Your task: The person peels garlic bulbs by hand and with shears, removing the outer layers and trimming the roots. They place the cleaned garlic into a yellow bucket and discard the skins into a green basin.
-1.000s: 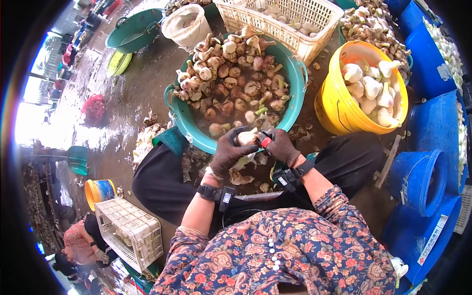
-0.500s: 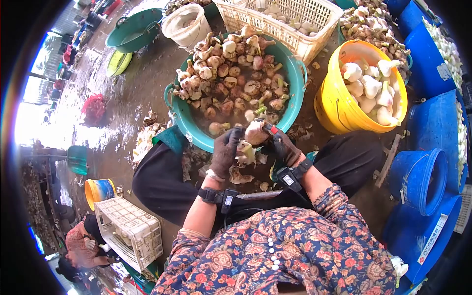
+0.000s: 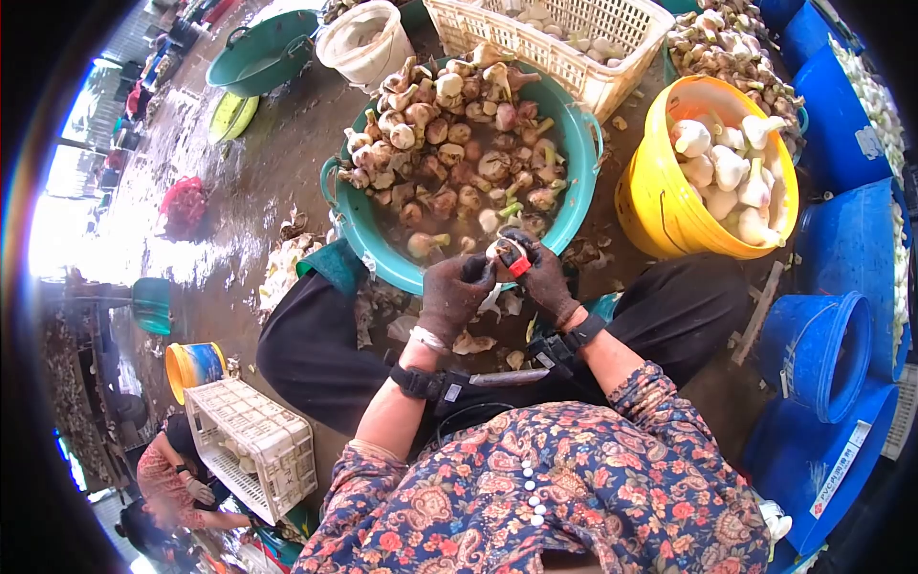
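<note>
round pale garlic bulb (image 3: pixel 496 251) pinched in your brown-gloved right hand (image 3: pixel 549 283), your brown-gloved left hand (image 3: pixel 454 292) curled just beside it, grip unclear

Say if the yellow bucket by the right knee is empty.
Not empty: the yellow bucket holds pale garlic bulbs, seen through its open top. How deep they go, I cannot tell.

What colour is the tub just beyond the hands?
The tub is teal green, best seen in the head view.

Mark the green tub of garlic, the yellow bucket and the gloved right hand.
Green tub (image 3: pixel 578 187), head view: side wall.
Yellow bucket (image 3: pixel 652 206), head view: outer wall.
Right hand (image 3: pixel 549 285), head view: back of the hand.
</note>
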Demonstrator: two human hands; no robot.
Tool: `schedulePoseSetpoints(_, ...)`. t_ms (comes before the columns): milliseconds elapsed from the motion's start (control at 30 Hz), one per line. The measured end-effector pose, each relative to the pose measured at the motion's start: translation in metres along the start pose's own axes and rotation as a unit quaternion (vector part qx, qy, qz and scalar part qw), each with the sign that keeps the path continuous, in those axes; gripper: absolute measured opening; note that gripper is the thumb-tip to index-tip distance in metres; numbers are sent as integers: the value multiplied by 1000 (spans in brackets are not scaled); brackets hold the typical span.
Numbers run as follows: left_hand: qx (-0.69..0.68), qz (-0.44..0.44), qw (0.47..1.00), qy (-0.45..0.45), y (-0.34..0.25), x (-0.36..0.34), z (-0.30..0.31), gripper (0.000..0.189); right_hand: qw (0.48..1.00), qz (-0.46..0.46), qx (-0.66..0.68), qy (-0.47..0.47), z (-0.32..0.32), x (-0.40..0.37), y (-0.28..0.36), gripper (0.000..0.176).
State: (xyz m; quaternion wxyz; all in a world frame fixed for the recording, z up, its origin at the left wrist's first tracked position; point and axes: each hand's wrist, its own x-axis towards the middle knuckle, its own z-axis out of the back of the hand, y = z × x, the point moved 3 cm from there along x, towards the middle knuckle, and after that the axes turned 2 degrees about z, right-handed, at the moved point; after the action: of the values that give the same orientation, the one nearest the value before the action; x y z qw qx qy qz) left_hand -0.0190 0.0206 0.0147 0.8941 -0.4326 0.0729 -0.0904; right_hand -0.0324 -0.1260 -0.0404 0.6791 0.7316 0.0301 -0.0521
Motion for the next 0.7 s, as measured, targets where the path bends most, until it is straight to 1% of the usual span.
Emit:
schedulePoseSetpoints(67, -4, -19, 998, -55, 6, 0, -4, 18, 998, 45, 33, -14, -1, 0, -7, 31)
schedulePoseSetpoints(100, -4, -19, 998, -56, 2, 0, -3, 18, 998, 45, 34, -13, -1, -1, -4, 31)
schedulePoseSetpoints(167, 12, 42, 998, -37, -3, -1, 1, 18, 999, 17, 44, 18, 0, -3, 1, 30)
schedulePoseSetpoints(200, 12, 42, 998, -38, -4, 0, 5, 18, 999, 18, 44, 19, 2, -2, -3, 30)
schedulePoseSetpoints(233, -89, 136, 987, -6, 2, 1, 8, 17, 984, -58, 166, 34, 2, 1, -13, 30)
schedulePoseSetpoints(267, -189, 228, 955, 27, 9, 2, 11, 17, 948, -132, 284, 48, 0, 1, -21, 30)
schedulePoseSetpoints(300, -80, 144, 986, -29, 34, 8, 10, 21, 931, -115, 329, 110, -3, 0, -20, 34)
schedulePoseSetpoints(333, 86, 109, 989, -60, 39, 14, 19, 28, 931, -115, 328, 113, -5, -2, -9, 34)
schedulePoseSetpoints(367, 155, 136, 978, 21, 49, 14, 28, 31, 882, -166, 423, 121, -9, -4, 10, 37)
schedulePoseSetpoints(400, 222, 158, 957, 103, 58, 14, 36, 34, 822, -213, 512, 126, -12, -4, 21, 40)
schedulePoseSetpoints(433, 243, 193, 924, 223, 53, 11, 44, 39, 943, -121, 288, 116, -5, -3, 17, 44)
schedulePoseSetpoints(467, 244, 192, 923, 226, 48, 6, 43, 39, 943, -122, 289, 113, 1, -2, 6, 44)
schedulePoseSetpoints(500, 59, 176, 970, 157, 42, 1, 41, 41, 830, -163, 474, 245, 0, -2, -6, 47)
schedulePoseSetpoints(533, -127, 154, 976, 80, 26, -2, 43, 43, 662, -194, 628, 360, -4, -3, -10, 50)
schedulePoseSetpoints(567, -243, 129, 959, 74, 9, -5, 42, 39, 603, -224, 648, 408, -8, 2, -20, 41)
schedulePoseSetpoints(600, -245, 131, 958, 69, -1, -7, 36, 39, 602, -228, 645, 411, -10, -4, -14, 41)
schedulePoseSetpoints(633, -295, 120, 943, 100, -11, -7, 28, 35, 884, -11, 332, 328, -5, -5, -4, 39)
schedulePoseSetpoints(667, -343, 109, 924, 132, -17, -8, 22, 32, 961, 212, -55, 170, 3, -7, 9, 42)
schedulePoseSetpoints(700, -311, 110, 936, 125, -16, -8, 21, 30, 945, 240, -84, 206, 1, 1, 4, 57)
